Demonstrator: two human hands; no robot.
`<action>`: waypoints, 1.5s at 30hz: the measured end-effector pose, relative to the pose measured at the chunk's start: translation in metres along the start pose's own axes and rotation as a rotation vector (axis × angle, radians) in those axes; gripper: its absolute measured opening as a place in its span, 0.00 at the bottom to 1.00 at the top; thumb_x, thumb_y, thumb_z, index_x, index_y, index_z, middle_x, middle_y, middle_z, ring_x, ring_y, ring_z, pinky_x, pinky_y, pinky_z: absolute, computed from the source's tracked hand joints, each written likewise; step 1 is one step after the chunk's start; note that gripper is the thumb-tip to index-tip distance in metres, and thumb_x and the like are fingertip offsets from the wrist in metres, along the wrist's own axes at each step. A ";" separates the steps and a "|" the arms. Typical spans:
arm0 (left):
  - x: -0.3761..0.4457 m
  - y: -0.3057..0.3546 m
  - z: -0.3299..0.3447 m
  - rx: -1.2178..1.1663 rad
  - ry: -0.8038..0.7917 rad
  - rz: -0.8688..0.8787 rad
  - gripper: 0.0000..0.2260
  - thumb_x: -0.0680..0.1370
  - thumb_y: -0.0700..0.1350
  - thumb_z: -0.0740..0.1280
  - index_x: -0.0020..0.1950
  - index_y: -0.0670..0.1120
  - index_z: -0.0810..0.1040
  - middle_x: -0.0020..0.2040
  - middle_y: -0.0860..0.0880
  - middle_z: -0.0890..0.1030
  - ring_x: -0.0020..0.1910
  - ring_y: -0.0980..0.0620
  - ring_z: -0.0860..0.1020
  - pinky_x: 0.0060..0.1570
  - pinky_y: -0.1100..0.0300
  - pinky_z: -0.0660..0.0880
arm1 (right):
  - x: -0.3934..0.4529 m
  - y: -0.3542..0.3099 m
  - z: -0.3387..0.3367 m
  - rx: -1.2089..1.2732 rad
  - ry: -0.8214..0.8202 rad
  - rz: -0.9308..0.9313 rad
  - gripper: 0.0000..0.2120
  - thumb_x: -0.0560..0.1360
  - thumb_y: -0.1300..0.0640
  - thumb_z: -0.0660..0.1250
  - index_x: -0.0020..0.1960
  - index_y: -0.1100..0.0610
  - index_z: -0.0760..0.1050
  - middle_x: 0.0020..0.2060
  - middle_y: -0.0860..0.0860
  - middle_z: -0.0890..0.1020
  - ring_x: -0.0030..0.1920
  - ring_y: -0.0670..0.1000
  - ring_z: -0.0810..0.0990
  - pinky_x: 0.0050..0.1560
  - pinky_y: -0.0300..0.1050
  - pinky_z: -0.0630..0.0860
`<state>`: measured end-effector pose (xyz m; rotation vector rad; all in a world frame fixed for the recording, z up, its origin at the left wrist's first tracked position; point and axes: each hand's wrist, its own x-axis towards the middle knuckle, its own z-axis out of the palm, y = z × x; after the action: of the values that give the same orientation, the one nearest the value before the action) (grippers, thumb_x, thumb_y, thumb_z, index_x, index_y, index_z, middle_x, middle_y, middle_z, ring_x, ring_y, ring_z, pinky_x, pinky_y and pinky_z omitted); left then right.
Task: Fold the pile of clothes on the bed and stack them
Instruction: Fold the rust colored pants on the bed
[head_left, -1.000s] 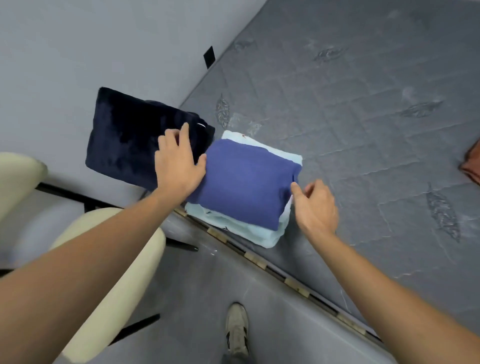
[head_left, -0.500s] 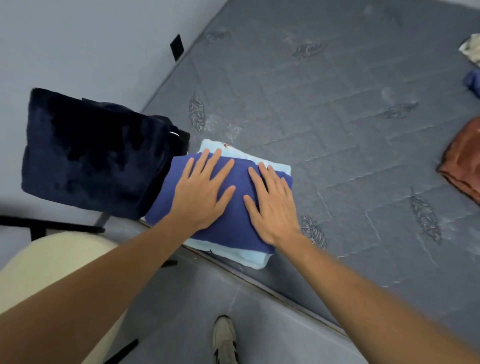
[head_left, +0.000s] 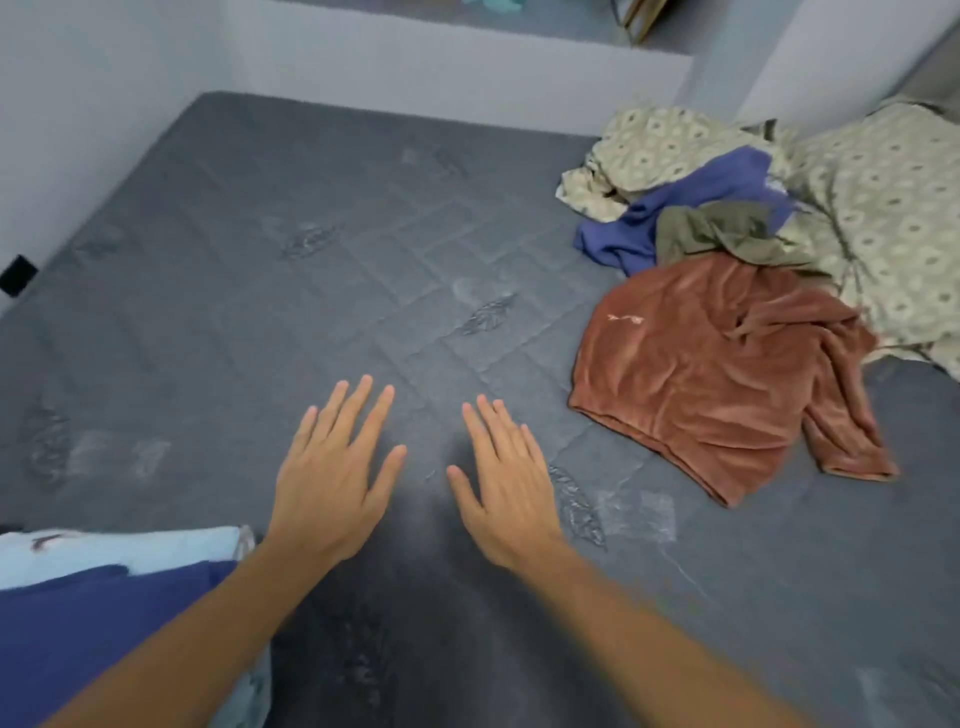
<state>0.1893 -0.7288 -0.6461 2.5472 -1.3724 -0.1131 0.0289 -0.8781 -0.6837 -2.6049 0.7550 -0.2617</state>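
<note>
Unfolded clothes heaped far right, 2 folded garments stacked left, 2 hands, left, right, flat, empty.

No readable text, numbers or brand names anywhere, small pale embroidered mark on the chest of the rust-brown shirt, too blurred to make out, leaf prints on the mattress carry no lettering
</note>
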 end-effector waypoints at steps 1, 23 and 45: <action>0.017 0.024 0.011 -0.004 -0.010 0.000 0.32 0.83 0.62 0.47 0.85 0.49 0.60 0.85 0.48 0.59 0.84 0.47 0.55 0.82 0.44 0.56 | 0.003 0.029 -0.012 -0.010 0.002 0.018 0.33 0.85 0.43 0.56 0.85 0.52 0.51 0.85 0.48 0.51 0.84 0.47 0.43 0.83 0.54 0.47; 0.205 0.237 0.276 0.036 -0.317 0.310 0.34 0.82 0.52 0.66 0.86 0.56 0.54 0.85 0.47 0.56 0.84 0.37 0.50 0.80 0.39 0.58 | -0.065 0.454 -0.024 -0.191 -0.192 0.016 0.43 0.82 0.34 0.58 0.86 0.52 0.42 0.85 0.47 0.46 0.84 0.48 0.43 0.83 0.54 0.51; 0.151 0.232 -0.008 -0.092 -0.218 0.332 0.13 0.77 0.37 0.66 0.60 0.48 0.77 0.55 0.47 0.81 0.55 0.38 0.81 0.46 0.46 0.77 | -0.071 0.293 -0.266 0.061 0.012 0.146 0.02 0.81 0.59 0.69 0.52 0.57 0.78 0.43 0.56 0.84 0.44 0.62 0.82 0.40 0.49 0.70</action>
<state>0.0860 -0.9750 -0.5731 2.2489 -1.8042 -0.3923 -0.2439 -1.1539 -0.5776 -2.4787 0.9220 -0.2529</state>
